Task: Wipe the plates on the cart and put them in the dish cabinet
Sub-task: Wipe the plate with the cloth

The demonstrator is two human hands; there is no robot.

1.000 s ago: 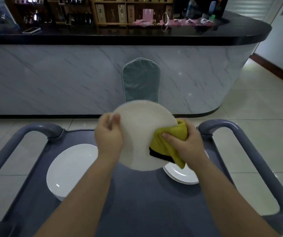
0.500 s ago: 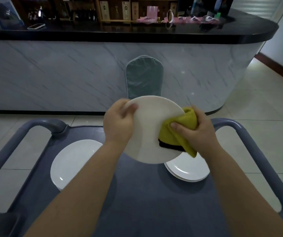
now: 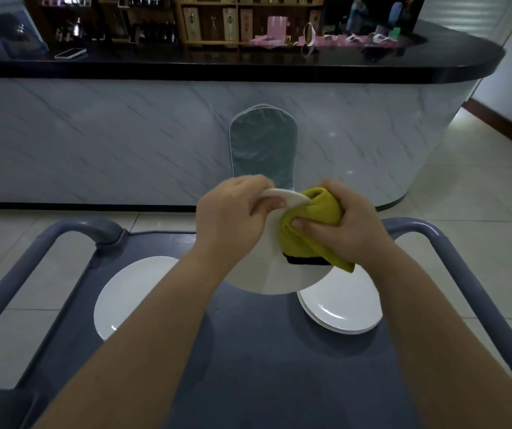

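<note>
Marble-fronted bar counter (image 3: pixel 124 134) out back, grey cart (image 3: pixel 264 366) up front. Left hand (image 3: pixel 228 218) pinches the top rim of a tilted plate (image 3: pixel 264 274) held just above the cart. Right hand (image 3: pixel 355 227) is curled round a yellow cloth (image 3: pixel 310 218), pressing it on the plate's face. Spare plate (image 3: pixel 130 295) lies on the cart's left, small stack (image 3: pixel 341 308) on its right.

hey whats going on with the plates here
A person is wiping a white plate held up over the cart. The left hand grips its rim while the right hand presses a yellow cloth against it. A single plate lies on the cart's left side, a small stack on its right.
</note>
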